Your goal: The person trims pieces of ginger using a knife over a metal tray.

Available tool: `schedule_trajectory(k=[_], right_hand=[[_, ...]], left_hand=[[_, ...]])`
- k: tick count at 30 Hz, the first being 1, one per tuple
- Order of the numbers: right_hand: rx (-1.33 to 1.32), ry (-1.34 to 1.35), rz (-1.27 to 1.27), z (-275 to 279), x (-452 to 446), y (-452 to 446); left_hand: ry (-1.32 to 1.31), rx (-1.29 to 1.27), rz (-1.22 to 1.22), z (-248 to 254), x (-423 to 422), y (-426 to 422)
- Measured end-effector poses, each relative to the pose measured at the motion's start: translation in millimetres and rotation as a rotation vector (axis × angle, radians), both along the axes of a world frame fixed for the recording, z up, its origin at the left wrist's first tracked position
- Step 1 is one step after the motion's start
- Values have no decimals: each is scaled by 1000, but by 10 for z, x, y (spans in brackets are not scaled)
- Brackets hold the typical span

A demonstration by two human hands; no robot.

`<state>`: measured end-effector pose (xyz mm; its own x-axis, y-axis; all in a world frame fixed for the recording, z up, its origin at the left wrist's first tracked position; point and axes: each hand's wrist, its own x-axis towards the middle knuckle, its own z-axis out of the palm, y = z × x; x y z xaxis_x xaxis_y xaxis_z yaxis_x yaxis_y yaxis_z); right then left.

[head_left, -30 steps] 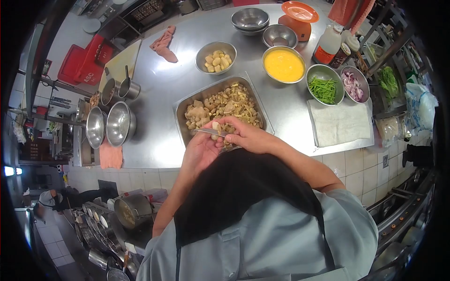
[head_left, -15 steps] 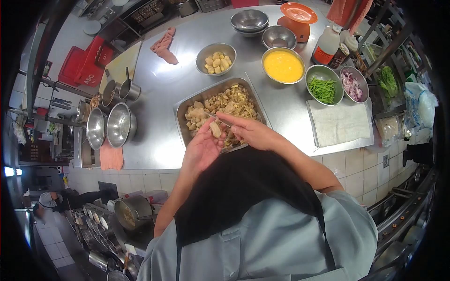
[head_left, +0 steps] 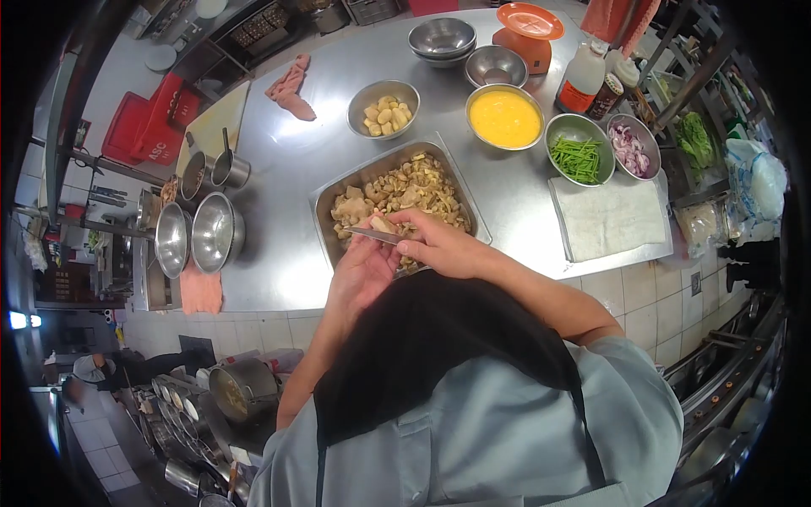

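Both my hands are close together over the near part of a rectangular metal tray (head_left: 467, 182). My left hand (head_left: 361, 269) is curled around a pale piece of ginger (head_left: 384, 225), palm upward. My right hand (head_left: 443, 247) grips a small knife (head_left: 372, 234), its blade pointing left across the left fingers beside the piece. The knife's handle is mostly hidden in the right hand. Inside the tray lie many brownish unpeeled pieces and scraps, with a larger knobbly ginger root (head_left: 351, 207) at the left. Just behind the tray, a metal bowl (head_left: 399, 89) holds peeled, pale yellow pieces.
At the back right are a bowl of yellow liquid (head_left: 507, 117), cut green vegetables (head_left: 576, 159), sliced red onion (head_left: 629, 148), bottles (head_left: 583, 78) and an orange scale (head_left: 524, 42). A folded cloth (head_left: 608, 220) lies right; metal bowls (head_left: 213, 230) stand left. Another person (head_left: 93, 368) is at far left.
The knife blade has swung from pointing up and left to lying more level, nearer the left fingers. The ginger piece has been turned and sits higher. The camera view has shifted slightly.
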<state>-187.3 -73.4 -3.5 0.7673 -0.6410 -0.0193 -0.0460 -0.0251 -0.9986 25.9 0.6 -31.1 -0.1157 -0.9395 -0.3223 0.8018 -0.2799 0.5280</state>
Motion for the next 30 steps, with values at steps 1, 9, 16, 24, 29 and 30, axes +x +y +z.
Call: schedule_trajectory(k=[1, 9, 16, 24, 29, 30], right_hand=[[20, -16, 15, 5, 2, -1], [-36, -15, -4, 53, 3, -14], [178, 57, 85, 14, -85, -123], [45, 11, 46, 42, -80, -38], [-83, 20, 27, 36, -54, 9], [-101, 22, 26, 37, -54, 14]], left_hand=[[-12, 3, 8, -2, -1, -5], [-4, -22, 16, -16, 9, -21], [-13, -55, -60, 108, -4, -22], [-61, -55, -45, 79, -19, -19], [-47, -58, -60, 193, -67, -28], [-47, -62, -66, 170, -49, -20]])
